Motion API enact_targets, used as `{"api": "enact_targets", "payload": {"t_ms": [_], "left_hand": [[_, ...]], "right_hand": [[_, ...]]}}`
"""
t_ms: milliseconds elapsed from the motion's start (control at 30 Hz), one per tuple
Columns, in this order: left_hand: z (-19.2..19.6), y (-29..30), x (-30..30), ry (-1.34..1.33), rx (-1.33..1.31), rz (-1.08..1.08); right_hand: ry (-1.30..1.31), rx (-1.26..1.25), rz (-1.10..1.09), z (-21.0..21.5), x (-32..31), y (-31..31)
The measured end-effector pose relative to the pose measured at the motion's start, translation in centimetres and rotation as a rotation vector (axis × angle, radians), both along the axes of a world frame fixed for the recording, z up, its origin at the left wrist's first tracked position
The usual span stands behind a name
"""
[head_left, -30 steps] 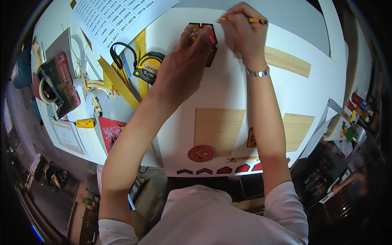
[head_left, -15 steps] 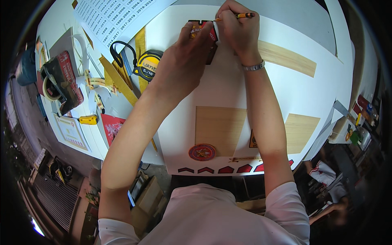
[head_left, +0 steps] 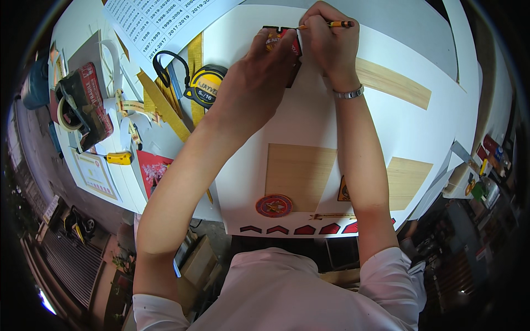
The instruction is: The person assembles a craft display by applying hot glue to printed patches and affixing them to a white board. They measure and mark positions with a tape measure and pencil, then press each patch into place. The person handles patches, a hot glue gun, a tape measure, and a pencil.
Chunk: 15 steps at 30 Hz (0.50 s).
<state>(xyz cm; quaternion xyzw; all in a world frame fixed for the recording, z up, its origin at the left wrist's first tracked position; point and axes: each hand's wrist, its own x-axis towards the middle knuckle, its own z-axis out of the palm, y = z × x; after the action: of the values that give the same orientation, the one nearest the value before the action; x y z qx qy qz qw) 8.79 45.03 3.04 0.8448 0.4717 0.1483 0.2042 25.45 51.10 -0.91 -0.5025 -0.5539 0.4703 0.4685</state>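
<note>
My left hand [head_left: 256, 83] lies over a red and black cut-out emblem [head_left: 275, 38] with gold details, its fingers holding the piece against a large white board [head_left: 243, 129]. Part of the emblem is hidden under those fingers. In my right hand [head_left: 334, 52] is a yellow and black pencil [head_left: 341, 24], gripped close to its point. The pencil's tip meets the board right by the emblem's upper right edge. A metal-banded watch [head_left: 349, 94] circles my right wrist.
Left of my forearm are a yellow and black tape measure [head_left: 207, 85], gold strips [head_left: 195, 55], a tape dispenser [head_left: 91, 105] and a yellow cutter [head_left: 119, 159]. A printed sheet [head_left: 160, 27] lies at the far left. The board carries wood-grain panels [head_left: 301, 171], a round emblem [head_left: 274, 206] and several red chevrons.
The whole view has shifted slightly, so the table's things sit a little further right. Both hands keep their hold beside the emblem. A person at the lower right is no longer visible.
</note>
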Motion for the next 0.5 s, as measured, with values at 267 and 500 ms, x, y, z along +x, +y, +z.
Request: {"api": "enact_targets", "payload": {"t_ms": [267, 500], "left_hand": [[-0.1, 0.0, -0.3, 0.032, -0.005, -0.026], [-0.1, -0.8, -0.3, 0.015, -0.079, 0.069]], "right_hand": [[0.347, 0.149, -0.027, -1.1, 2.0, 1.2], [0.12, -0.149, -0.281, 3.3, 6.4, -1.6]]}}
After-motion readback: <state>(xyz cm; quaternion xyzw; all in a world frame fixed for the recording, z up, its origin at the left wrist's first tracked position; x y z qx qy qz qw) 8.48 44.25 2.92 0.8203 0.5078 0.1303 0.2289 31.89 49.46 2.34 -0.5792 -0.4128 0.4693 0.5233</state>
